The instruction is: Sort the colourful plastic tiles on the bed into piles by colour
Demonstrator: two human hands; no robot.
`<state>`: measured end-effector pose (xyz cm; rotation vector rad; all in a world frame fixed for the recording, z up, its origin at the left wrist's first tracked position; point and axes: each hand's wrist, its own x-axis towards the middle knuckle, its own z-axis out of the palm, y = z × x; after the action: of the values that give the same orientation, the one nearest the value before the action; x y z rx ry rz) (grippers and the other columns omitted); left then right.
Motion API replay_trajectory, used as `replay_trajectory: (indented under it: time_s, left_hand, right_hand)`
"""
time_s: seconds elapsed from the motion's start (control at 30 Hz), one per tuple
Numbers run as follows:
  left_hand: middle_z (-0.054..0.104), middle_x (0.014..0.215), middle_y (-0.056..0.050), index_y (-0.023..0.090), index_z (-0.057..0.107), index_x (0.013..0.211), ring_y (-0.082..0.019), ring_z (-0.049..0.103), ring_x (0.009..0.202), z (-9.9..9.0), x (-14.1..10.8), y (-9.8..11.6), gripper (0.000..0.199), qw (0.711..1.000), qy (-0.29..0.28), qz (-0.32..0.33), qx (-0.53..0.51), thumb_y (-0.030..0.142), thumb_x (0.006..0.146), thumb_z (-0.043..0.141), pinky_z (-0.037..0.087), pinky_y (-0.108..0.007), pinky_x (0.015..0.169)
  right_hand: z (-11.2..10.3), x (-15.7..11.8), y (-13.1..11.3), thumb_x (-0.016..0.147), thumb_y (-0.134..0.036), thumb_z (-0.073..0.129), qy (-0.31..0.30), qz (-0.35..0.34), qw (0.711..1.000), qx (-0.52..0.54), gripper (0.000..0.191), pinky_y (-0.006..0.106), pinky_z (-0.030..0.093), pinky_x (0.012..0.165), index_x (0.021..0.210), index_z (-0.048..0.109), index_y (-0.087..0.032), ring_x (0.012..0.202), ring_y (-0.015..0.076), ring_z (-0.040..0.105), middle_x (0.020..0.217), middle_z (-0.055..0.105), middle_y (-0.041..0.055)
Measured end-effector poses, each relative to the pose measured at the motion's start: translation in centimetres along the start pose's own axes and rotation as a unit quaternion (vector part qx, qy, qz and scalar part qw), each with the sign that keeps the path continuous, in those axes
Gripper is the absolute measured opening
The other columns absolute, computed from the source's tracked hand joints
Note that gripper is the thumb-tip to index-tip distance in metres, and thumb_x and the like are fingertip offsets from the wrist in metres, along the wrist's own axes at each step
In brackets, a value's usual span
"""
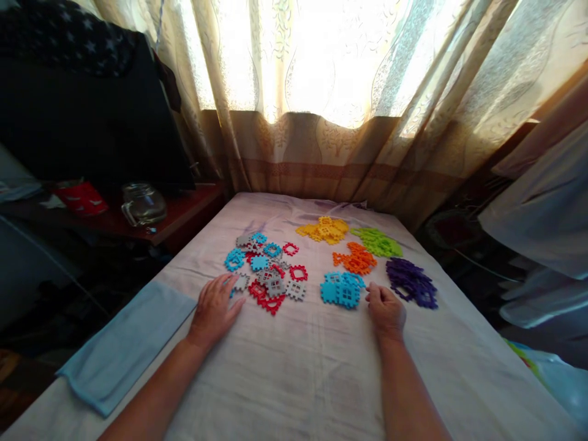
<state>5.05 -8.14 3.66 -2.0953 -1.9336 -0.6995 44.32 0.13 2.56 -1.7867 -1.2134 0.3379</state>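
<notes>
Left fingers [223, 281] touching pieces [241, 282], right [375, 294] beside pile [342, 290]

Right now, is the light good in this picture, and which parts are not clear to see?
Head view: strong backlight burns out the upper curtain; head view, left: the screen sinks into near black; head view, right: purple pieces merge darkly; head view, edges: wide-angle stretching.

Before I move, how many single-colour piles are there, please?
5: yellow tiles at back, green tiles right of them, orange tiles in front, blue tiles beside the right hand, purple tiles rightmost.
</notes>
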Motion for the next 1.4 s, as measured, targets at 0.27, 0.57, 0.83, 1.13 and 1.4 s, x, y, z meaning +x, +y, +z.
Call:
replay_trajectory:
  time_s: [0.27,0.57,0.83,1.13,1.4]
  left_hand:
    - [0.061,0.134,-0.011,0.019,0.054,0.132,-0.027,0.055,0.123,-2.3,1.3,-3.6,0.054,0.978,-0.179,-0.107,0.022,0.042,0.083,0.054,0.037,-0.040,0.106]
    - [0.067,0.125,-0.011,0.021,0.066,0.121,-0.035,0.059,0.120,-7.9,5.1,-2.4,0.055,0.946,-0.278,-0.152,0.065,0.049,0.073,0.063,0.042,-0.042,0.100]
    - [0.067,0.127,-0.009,0.024,0.062,0.125,-0.026,0.061,0.117,-3.4,8.1,7.5,0.049,0.980,-0.177,0.008,-0.092,0.039,0.079,0.067,0.042,-0.039,0.104]
    - [0.067,0.124,-0.011,0.023,0.060,0.125,-0.028,0.060,0.116,2.6,10.3,18.9,0.052,0.962,-0.169,0.108,-0.186,0.036,0.077,0.073,0.044,-0.044,0.103]
    - [0.050,0.145,-0.014,0.024,0.055,0.133,-0.030,0.048,0.132,4.9,10.5,20.4,0.059,0.954,-0.192,0.141,-0.185,0.040,0.079,0.071,0.037,-0.042,0.110]
  right_hand:
    - [0.1,0.0,0.2,0.072,-0.079,0.035,-0.005,-0.008,1.000,-0.011,0.066,0.029,0.040,0.057,0.066,0.065,-0.020,0.055,0.0188,0.058,0.058,0.066,0.0063]
    - [-0.1,-0.1,-0.3,0.070,-0.075,0.036,-0.015,0.013,1.000,0.001,0.062,0.029,0.040,0.060,0.067,0.066,-0.021,0.059,0.0202,0.059,0.061,0.067,0.0070]
    - [0.2,0.0,0.0,0.073,-0.073,0.037,-0.009,-0.001,1.000,0.019,0.059,0.028,0.040,0.059,0.065,0.065,-0.021,0.060,0.0196,0.060,0.060,0.067,0.0060]
    - [0.5,0.1,-0.1,0.079,-0.068,0.037,-0.002,-0.003,1.000,0.028,0.055,0.026,0.038,0.056,0.063,0.062,-0.022,0.057,0.0174,0.058,0.058,0.065,0.0049]
    - [0.4,0.2,-0.1,0.081,-0.069,0.036,-0.008,0.001,1.000,0.019,0.057,0.026,0.038,0.057,0.064,0.064,-0.022,0.059,0.0176,0.059,0.059,0.066,0.0054]
